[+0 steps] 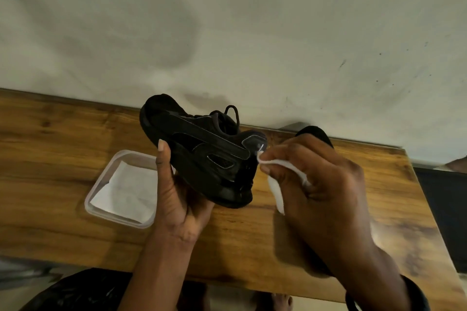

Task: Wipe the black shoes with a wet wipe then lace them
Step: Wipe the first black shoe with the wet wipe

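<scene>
My left hand [177,192] grips a black shoe [202,149] from below and holds it tilted above the wooden table [63,209], toe toward the wall, side facing me. A black lace loop sticks up near its tongue. My right hand [318,184] pinches a white wet wipe [278,179], and the wipe's tip touches the shoe's heel. A second black shoe [316,132] lies by the wall, mostly hidden behind my right hand.
A clear plastic container [101,192] holding white wipes sits on the table left of my left hand. A stained white wall runs along the table's far edge. The table's right end drops off near a dark object [444,209].
</scene>
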